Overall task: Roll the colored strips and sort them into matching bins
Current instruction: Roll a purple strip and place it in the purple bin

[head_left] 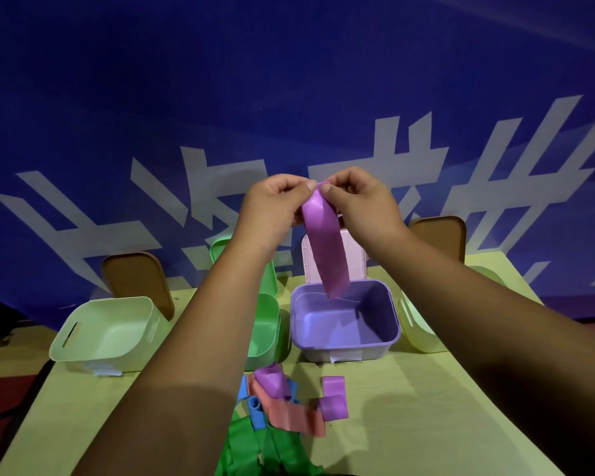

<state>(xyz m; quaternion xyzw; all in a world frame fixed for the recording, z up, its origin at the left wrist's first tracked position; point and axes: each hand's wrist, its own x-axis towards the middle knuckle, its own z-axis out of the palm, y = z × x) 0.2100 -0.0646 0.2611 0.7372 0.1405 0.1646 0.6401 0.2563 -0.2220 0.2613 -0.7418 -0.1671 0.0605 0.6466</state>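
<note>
two hands are held up over the yellow-green surface. the left hand and the right hand each have a pinching grip on the top end of a purple strip, thumbs and fingers pressed on it from both sides. the top edge is curled over a little. the rest of the strip hangs down flat, and its low end dangles over the open purple bin

a green bin sits just to the left of the purple one, partly hidden by the left arm. a pale green bin is further left, and a pale yellow bin is on the right. a pink lid stands behind the purple bin, and brown lids lean at the back

near the person lies a pile: purple rolls, a red strip, blue rolls and green strips, all touching or just beside each other. a blue wall with big white marks is behind it all
</note>
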